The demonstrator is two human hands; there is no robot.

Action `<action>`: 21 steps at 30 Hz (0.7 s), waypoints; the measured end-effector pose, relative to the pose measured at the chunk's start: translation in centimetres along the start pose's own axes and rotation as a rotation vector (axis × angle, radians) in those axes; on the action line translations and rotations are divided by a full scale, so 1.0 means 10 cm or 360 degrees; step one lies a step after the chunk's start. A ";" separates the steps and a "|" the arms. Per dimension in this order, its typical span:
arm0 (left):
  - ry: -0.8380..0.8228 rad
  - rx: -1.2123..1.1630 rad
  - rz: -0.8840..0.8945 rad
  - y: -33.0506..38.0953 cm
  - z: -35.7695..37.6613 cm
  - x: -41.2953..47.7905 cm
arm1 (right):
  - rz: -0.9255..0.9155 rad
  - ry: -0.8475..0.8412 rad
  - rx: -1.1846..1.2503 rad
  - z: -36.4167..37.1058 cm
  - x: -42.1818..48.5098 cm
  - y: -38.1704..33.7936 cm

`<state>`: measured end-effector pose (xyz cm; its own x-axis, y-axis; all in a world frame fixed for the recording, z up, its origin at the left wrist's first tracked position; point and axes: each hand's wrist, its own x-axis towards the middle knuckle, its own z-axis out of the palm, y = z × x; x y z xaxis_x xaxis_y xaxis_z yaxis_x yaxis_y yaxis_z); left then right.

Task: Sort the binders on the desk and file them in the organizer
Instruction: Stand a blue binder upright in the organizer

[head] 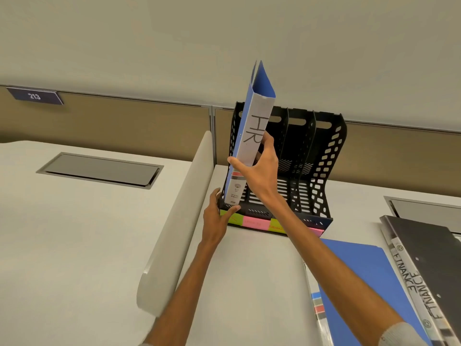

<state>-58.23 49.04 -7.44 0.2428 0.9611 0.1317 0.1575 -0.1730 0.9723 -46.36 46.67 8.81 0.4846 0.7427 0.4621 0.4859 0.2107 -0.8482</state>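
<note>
While the right hand (259, 171) clasps the HR binder (252, 131) at mid-spine, thumb across the front and fingers wrapped round its right side, the left hand (215, 221) holds the front left corner of the organizer (326, 166). Its thumb lies along the front lip under the binder's foot and its fingers run up the outer wall. Both hands are busy.

One binder is in hand. It has blue covers and a white spine with "HR" in large black marker, a red band and small print lower down. It stands on end in the leftmost slot with its foot inside the front lip, tilted with its top toward the right, well above the black walls.

The organizer is one black perforated rack of four slots, and this binder is the only thing seen in it. Four sticky notes (254, 223) run along its front edge, green, pink, green, pink, the writing too faint to read. It sits on the white desk (249, 283) against the partition (139, 116).

At the right lies a pile: one blue binder (361, 270) flat, one black binder (429, 243) on top, and white spines (414, 278) marked "FINANCE", seemingly two, though I cannot be sure.

Left of the organizer one grey screen (174, 208) parts this desk from the next, which has a closed hatch (99, 168). One sign (34, 96) reads 213.
</note>
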 end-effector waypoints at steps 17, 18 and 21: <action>0.0259 0.0291 0.0014 0.13 0.00 -0.05 | -0.0056 0.0157 -0.0108 0.08 -0.13 -0.06; 0.0259 0.0345 0.0028 0.14 -0.02 -0.06 | -0.0053 0.0211 -0.0121 0.09 -0.16 -0.06; 0.0200 0.0497 0.0162 0.18 -0.05 -0.10 | -0.0008 0.0347 -0.0136 0.13 -0.22 -0.07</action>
<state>-58.66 47.86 -5.76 0.1559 0.9512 0.2664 0.4284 -0.3081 0.8495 -48.71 45.68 8.10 0.6229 0.5851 0.5193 0.5441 0.1529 -0.8250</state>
